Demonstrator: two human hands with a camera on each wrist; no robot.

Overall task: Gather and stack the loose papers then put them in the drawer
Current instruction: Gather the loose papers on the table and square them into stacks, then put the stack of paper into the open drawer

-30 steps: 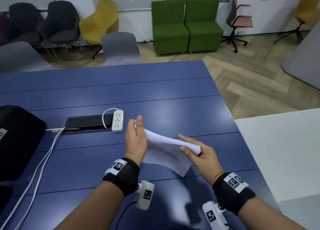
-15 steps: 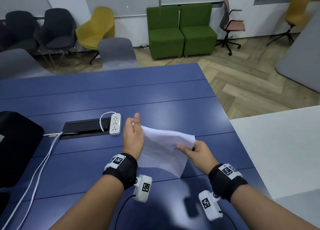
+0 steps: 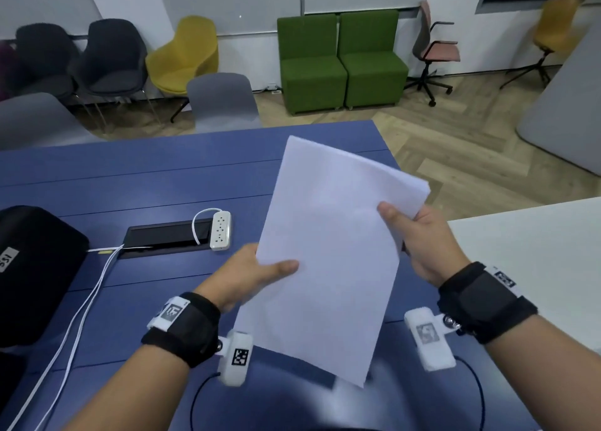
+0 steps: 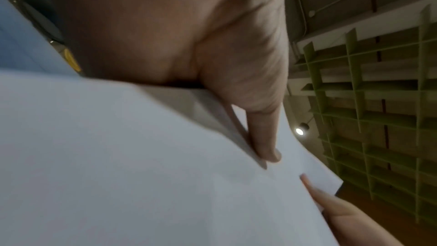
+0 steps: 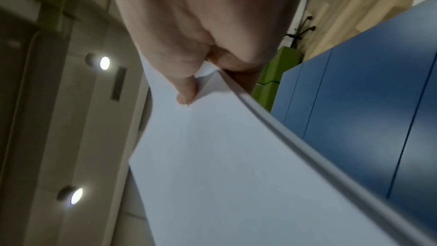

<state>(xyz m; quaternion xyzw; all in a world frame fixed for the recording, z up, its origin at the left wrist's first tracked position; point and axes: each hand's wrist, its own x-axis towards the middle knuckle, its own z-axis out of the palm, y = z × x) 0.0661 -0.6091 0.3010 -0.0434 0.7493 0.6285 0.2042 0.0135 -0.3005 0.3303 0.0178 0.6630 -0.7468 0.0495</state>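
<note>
- Left hand [image 3: 247, 278]: thumb pinching stack's left edge.
- Right hand [image 3: 419, 239]: gripping its right edge.
- Papers [image 3: 328, 255]: gathered, held above blue table [image 3: 130, 183].
- Step: squaring stack; next, locating drawer, none visible.

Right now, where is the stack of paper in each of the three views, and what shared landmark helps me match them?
Head: the stack of paper is in the centre, held above the blue table between the left hand and the right hand.
Left wrist: it fills the lower left.
Right wrist: it runs from the centre to the lower right.
Shared landmark: the right thumb on the sheet, seen in all three.
</note>
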